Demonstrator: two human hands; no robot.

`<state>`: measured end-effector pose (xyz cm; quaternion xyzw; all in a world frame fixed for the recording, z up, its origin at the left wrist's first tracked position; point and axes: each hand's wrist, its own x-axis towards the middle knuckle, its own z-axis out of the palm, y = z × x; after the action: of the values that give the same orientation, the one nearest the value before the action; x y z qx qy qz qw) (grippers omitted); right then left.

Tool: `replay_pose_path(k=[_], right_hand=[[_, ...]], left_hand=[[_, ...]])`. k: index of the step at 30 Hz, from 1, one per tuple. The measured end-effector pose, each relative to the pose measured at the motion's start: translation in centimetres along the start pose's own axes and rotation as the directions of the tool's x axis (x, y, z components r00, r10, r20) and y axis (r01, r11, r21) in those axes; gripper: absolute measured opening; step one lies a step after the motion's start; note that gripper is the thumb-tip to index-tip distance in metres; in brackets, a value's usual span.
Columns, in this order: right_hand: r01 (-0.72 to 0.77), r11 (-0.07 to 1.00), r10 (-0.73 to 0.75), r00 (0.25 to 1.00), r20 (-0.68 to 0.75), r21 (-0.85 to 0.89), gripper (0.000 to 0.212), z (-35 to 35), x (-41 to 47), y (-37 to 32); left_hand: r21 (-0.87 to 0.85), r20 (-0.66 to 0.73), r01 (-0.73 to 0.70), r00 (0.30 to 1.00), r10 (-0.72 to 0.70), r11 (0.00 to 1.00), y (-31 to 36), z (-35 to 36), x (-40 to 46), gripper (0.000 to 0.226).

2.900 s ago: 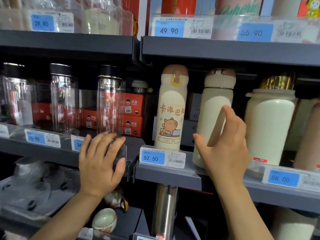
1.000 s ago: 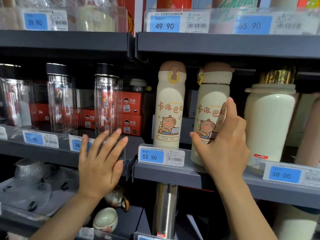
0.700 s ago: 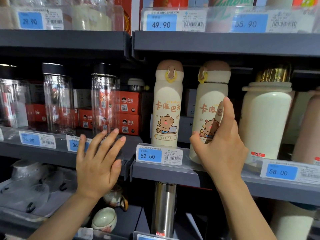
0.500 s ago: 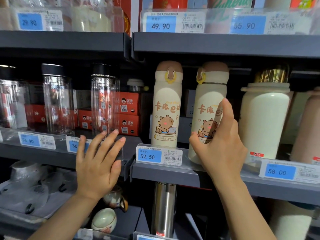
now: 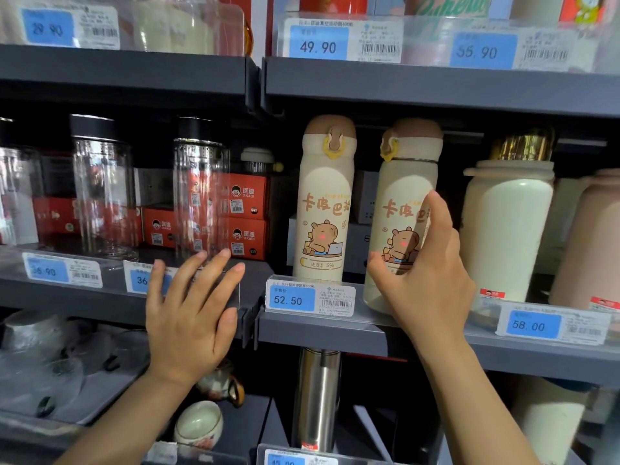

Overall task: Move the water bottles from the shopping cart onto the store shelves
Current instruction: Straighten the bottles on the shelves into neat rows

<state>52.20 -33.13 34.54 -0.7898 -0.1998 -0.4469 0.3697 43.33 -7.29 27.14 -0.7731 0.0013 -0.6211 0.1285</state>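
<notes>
Right hand: the right hand is wrapped around the lower front of the right capybara bottle, thumb on its left side, forefinger up along its right side, the fingers curved to the body.
Left hand: the left hand is spread flat with straight fingers, palm toward the front edge of the left shelf; it holds nothing, and its fingertips overlap the clear price strip there. Whether it presses on the edge I cannot tell.
Held bottle: cream with a brown cap, standing on the middle shelf, leaning slightly left at the top, its cartoon print facing out.
Neighbour bottle: a matching left capybara bottle stands upright just beside it, behind the 52.50 price tag.
Further right: a wider cream flask with a gold top, near the 58.00 tag.
Further left: clear glass bottles with dark lids, red boxes behind them.
Below: a steel bottle and a small cup.
</notes>
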Motion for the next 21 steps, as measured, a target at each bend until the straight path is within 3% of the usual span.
replay_pose_path(k=[8,13,19,21], right_hand=[[-0.018,0.998,0.017,1.0,-0.013,-0.064,0.093,-0.1,0.0,-0.5],[0.064,0.997,-0.068,0.993,-0.099,-0.049,0.084,-0.2,0.2,-0.7],[0.158,0.985,-0.142,0.969,-0.205,0.067,0.07,-1.6,-0.6,0.5],[0.168,0.983,-0.143,0.955,-0.26,0.075,0.067,-2.8,-0.6,1.8]], left_hand=[[-0.028,-0.04,-0.01,0.999,0.009,1.0,-0.2,0.5,-0.3,0.043],[-0.027,0.01,0.018,1.0,-0.018,0.999,0.0,-0.1,-0.1,0.043],[-0.125,0.151,0.225,0.967,-0.206,0.966,3.0,-2.1,0.6,0.046],[-0.179,0.166,0.219,0.968,-0.19,0.959,5.7,-2.7,1.1,0.049]])
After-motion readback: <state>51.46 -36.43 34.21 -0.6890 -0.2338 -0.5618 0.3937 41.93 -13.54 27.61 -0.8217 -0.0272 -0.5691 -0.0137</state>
